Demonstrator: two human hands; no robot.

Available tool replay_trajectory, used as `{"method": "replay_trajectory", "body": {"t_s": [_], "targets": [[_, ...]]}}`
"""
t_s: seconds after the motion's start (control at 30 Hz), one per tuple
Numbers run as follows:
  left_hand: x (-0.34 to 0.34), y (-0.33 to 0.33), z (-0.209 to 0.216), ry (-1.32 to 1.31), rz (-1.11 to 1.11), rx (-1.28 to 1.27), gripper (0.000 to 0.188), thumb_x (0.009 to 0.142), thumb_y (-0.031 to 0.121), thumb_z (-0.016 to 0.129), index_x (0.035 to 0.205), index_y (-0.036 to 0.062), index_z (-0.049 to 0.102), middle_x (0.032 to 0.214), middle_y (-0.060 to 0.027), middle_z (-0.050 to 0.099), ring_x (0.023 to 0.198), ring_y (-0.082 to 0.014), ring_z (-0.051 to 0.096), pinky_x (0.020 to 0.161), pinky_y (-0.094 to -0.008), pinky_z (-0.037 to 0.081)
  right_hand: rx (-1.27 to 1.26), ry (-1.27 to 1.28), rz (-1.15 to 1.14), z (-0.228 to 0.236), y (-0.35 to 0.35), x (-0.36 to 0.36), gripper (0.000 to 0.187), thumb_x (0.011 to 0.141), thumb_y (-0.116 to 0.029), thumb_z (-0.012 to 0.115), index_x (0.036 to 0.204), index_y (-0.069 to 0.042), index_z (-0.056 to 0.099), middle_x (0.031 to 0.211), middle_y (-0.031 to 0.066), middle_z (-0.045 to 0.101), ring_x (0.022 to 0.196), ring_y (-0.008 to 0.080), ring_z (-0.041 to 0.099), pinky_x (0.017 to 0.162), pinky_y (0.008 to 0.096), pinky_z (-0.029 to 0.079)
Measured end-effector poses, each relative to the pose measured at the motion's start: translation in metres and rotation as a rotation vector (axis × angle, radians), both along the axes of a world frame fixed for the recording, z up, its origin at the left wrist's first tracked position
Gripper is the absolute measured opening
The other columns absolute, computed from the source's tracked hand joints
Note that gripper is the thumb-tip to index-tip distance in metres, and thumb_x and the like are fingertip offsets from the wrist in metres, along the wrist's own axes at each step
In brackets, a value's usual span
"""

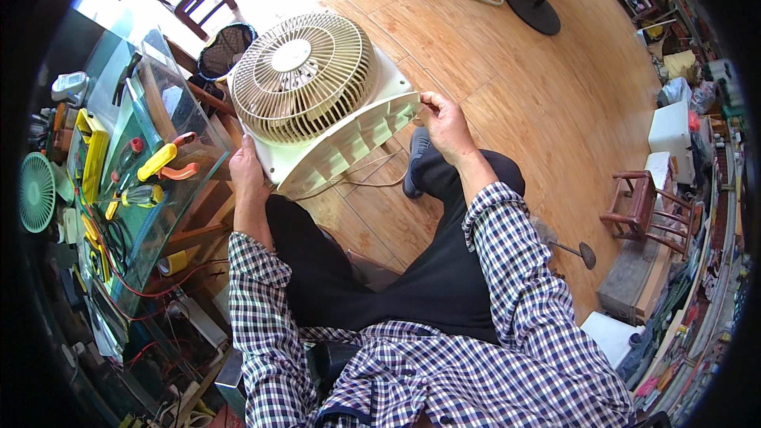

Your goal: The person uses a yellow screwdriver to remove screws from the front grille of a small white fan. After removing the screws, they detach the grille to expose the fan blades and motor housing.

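A cream-white fan (372, 91) with a round slatted grille (305, 75) is tilted in front of my knees. Along its near edge runs a curved, ribbed white plastic panel (349, 147); I cannot tell whether it is joined to the housing. My left hand (248, 168) grips the near left corner, thumb on top and the other fingers mostly hidden. At the opposite end, my right hand (448, 125) pinches the panel's right tip between thumb and fingers. A thin brown cord (372, 184) trails on the floor below the fan.
On my left stands a glass-topped table (186, 190) with yellow-handled pliers (158, 160), a screwdriver (143, 196) and red wires. A dark basket (226, 49) sits behind the fan. Small wooden stools (630, 206) and cluttered shelving line the right, and a hammer (575, 252) is nearby.
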State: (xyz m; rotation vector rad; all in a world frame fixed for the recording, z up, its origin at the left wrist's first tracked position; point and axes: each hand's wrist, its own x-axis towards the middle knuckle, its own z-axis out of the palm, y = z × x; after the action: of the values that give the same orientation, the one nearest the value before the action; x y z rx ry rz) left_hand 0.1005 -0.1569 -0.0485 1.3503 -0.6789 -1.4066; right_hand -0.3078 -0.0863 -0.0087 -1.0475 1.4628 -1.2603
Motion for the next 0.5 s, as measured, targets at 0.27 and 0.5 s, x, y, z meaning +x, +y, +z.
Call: {"method": "replay_trajectory", "body": {"t_s": [0.27, 0.5], "targets": [[0.014, 0.002, 0.003, -0.092, -0.051, 0.006, 0.051, 0.121, 0.038, 0.052, 0.126, -0.0082, 0.071, 0.116, -0.0153, 0.08, 0.091, -0.0233, 0.078, 0.082, -0.0382, 0.064, 0.048, -0.097, 0.122, 0.026, 0.011, 0.005, 0.026, 0.116, -0.023, 0.062, 0.126, -0.002, 0.074, 0.111, 0.0013, 0.075, 0.097, 0.0098, 0.068, 0.087, 0.0286, 0.057], [0.014, 0.007, 0.001, -0.15, -0.067, -0.035, 0.048, 0.121, 0.038, 0.052, 0.132, -0.0062, 0.069, 0.118, -0.0126, 0.08, 0.095, -0.0213, 0.077, 0.086, -0.0364, 0.063, 0.188, -0.25, 0.013, 0.04, 0.011, 0.012, 0.033, 0.116, -0.029, 0.059, 0.131, -0.001, 0.068, 0.104, 0.0065, 0.074, 0.092, 0.015, 0.071, 0.078, 0.0302, 0.058]]}}
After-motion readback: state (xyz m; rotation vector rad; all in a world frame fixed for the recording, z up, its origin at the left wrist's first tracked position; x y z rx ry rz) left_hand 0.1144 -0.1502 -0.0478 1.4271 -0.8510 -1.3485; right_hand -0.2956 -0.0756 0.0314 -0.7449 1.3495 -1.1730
